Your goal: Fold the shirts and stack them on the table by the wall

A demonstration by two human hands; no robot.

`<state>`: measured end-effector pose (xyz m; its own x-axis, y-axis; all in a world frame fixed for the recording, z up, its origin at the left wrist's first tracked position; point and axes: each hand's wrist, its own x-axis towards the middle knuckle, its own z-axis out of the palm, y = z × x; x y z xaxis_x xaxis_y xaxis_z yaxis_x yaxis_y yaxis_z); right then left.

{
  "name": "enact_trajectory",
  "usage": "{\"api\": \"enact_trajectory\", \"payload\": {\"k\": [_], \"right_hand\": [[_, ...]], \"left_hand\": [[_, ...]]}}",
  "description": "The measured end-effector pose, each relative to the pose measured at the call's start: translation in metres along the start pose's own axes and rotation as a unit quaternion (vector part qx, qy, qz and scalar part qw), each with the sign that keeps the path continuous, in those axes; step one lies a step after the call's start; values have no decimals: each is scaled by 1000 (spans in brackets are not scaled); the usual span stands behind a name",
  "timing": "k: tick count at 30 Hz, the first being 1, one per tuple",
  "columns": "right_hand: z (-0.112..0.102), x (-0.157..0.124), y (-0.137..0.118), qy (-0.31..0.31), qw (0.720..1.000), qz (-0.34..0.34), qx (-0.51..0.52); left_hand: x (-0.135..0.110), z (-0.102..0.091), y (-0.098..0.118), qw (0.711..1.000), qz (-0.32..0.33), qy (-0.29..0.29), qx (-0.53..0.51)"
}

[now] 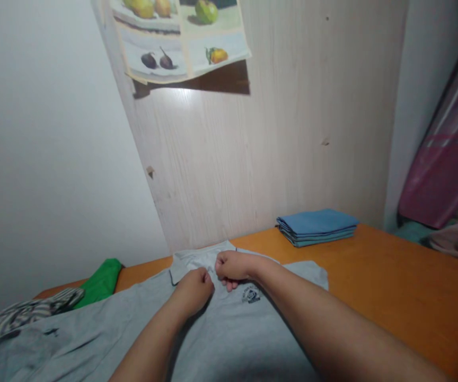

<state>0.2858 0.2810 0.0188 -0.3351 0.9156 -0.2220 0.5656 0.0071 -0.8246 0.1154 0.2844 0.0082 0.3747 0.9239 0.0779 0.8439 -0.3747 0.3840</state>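
Observation:
A light grey polo shirt (229,334) lies spread out, front side up, with its collar (180,267) toward the wall and a dark printed emblem on the chest. My left hand (195,291) is closed at the front opening just below the collar, fingers pinched on the shirt. Close beside it, my right hand (232,268) is also closed on the opening, its lower fingers curled against the fabric. Whatever small part of the shirt sits between the fingertips, such as a button, is hidden.
On the orange table (388,281), a folded blue cloth stack (317,227) lies at the back right. Green fabric (102,281) and striped fabric (34,312) are at the left. A fruit poster (185,42) hangs on the wooden panel behind. Pink material (439,164) stands far right.

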Motion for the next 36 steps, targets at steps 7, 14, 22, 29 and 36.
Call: {"api": "enact_trajectory", "payload": {"k": [7, 14, 22, 29, 36], "right_hand": [[-1, -4, -1, 7, 999, -3, 46], [-1, -3, 3, -17, 999, -36, 33], [-1, -5, 2, -23, 998, -44, -43], [2, -4, 1, -2, 999, -20, -44], [1, -9, -3, 20, 996, -57, -69]], "left_hand": [[3, 13, -12, 985, -53, -31, -164], [2, 16, -9, 978, -76, -35, -192], [-8, 2, 2, 967, -68, -38, -241], [-8, -19, -5, 972, -59, -51, -220], [-2, -16, -18, 987, -61, -44, -141]]}}
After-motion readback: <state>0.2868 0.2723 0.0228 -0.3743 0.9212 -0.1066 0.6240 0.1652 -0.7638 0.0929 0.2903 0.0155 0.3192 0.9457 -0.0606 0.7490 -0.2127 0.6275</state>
